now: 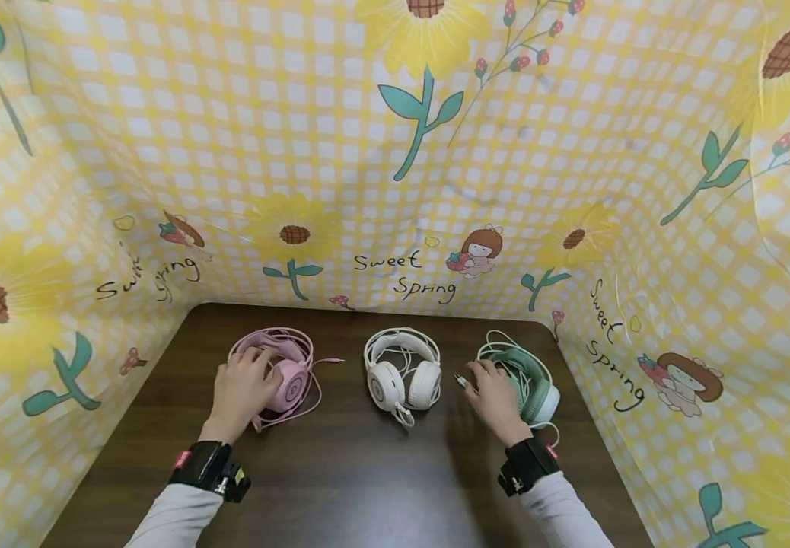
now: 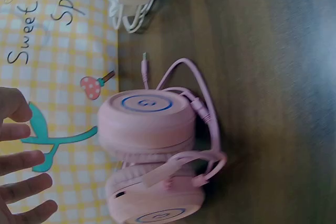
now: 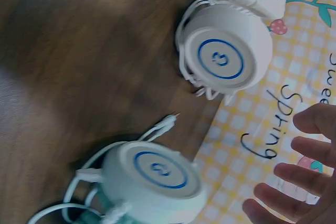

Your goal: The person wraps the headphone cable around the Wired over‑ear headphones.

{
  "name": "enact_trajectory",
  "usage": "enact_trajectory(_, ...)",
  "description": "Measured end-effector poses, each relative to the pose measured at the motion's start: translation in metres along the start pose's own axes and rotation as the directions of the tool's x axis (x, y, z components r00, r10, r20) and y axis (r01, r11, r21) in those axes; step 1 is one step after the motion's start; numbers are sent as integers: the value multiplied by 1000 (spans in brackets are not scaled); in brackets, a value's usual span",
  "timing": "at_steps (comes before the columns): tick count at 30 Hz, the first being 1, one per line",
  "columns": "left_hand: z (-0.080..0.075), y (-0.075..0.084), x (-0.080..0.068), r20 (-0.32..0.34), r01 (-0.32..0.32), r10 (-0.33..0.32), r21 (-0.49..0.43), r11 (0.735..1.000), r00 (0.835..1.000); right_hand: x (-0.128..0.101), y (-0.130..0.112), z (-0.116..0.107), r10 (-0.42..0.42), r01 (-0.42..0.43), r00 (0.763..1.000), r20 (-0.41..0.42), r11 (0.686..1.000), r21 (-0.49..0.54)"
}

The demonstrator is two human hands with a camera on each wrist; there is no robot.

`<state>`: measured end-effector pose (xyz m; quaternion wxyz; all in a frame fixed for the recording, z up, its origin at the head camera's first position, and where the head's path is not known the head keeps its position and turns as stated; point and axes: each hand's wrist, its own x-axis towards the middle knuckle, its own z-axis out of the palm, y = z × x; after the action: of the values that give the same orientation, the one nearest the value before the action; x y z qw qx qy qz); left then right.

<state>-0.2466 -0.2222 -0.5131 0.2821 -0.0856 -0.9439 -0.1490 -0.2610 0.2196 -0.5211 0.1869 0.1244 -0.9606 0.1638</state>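
Observation:
Pink headphones [image 1: 292,386] with a coiled pink cable lie at the left of the dark table. Over their left side is my left hand [image 1: 240,390]; in the left wrist view its fingers [image 2: 26,187] are spread and hold nothing. To the right lie green-and-white headphones [image 1: 540,392] with a pale cable. My right hand [image 1: 494,396] hovers over their left part and partly hides them. Its fingers [image 3: 302,179] are spread in the right wrist view, with nothing between them. Between the hands lie white headphones [image 1: 388,384], touched by neither.
A dark wooden table [image 1: 367,472] is enclosed at the back and sides by a yellow checked cloth [image 1: 326,152] with flowers and lettering. A pink plug [image 1: 332,360] points right, and a pale plug [image 1: 461,380] lies left of the green-and-white headphones.

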Motion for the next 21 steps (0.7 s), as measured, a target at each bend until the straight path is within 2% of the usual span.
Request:
enact_trajectory(4,11,-1,-12,-73,-66,64,-24,998,995,-11,13,4,-18,16,996,-84,999,-28)
enact_trajectory(7,18,-1,-24,-116,-106,99,-55,993,988,-21,25,6,14,-19,995,-95,998,-52)
enact_trajectory(13,34,7,-57,-197,-206,182,-113,972,964,-37,56,12,-28,12,986,-164,995,-99)
enact_trajectory(16,47,12,-76,-190,-239,212,-132,962,959,-42,66,15,-34,19,982,-183,996,-87)
enact_trajectory(21,64,21,-105,-90,-217,205,-155,964,975,-46,71,23,-1,-2,988,-156,1000,-21)
